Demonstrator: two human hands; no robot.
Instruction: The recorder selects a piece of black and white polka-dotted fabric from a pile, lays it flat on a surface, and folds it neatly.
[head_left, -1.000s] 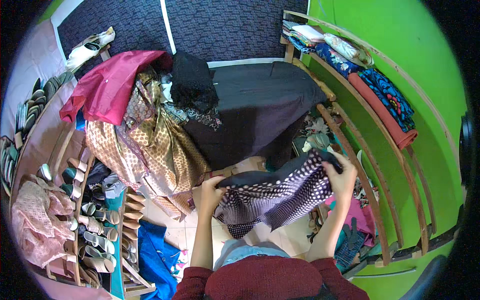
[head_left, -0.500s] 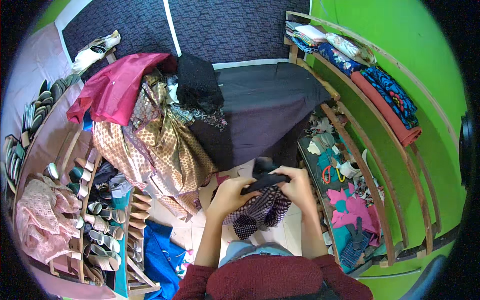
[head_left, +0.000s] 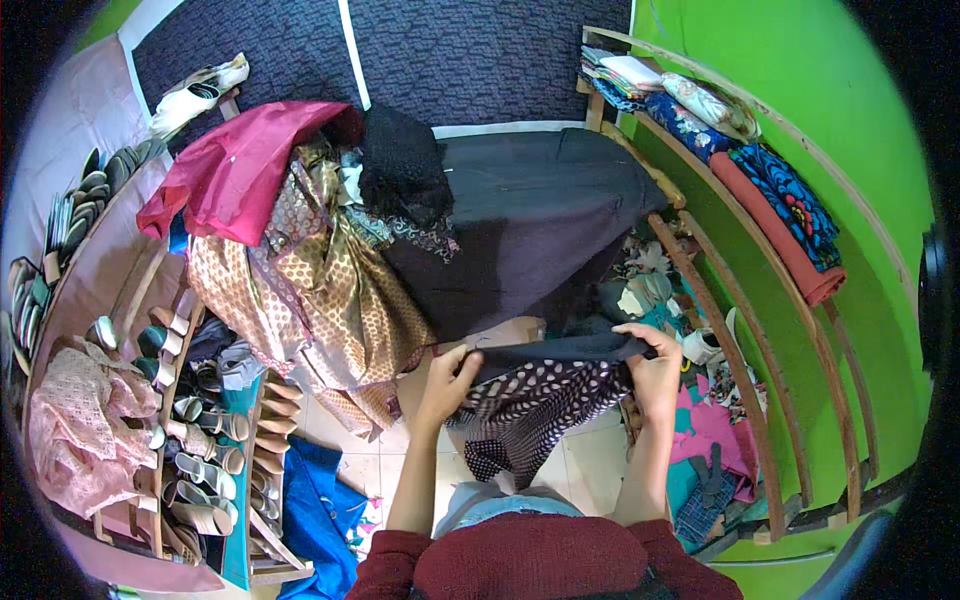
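Two grips: the left hand (head_left: 445, 387) and the right hand (head_left: 656, 372) are both closed on the dotted garment (head_left: 545, 400), one at each end of its black band (head_left: 560, 350).
Dotted garment: held up between the grips, above the tiled floor (head_left: 590, 470); the band is spread, while the dotted part hangs below it in loose gathers.
Stage reached: lifting and opening out of the band can be judged done; the hanging part is not yet laid flat, and nothing has been set down from either grip.
Blue cloth (head_left: 318, 515): left of the left grip and nearer the body, crumpled.
Pink pieces (head_left: 715, 432): right of the right grip, heaped, apart from it.
Gold cloth (head_left: 350, 300): beyond the left grip, draped and unfolded.
Black-draped surface (head_left: 540, 200): beyond both grips, not touched.
Rust-coloured roll (head_left: 770, 220): beyond the right grip, neatly rolled on the rack (head_left: 745, 330).
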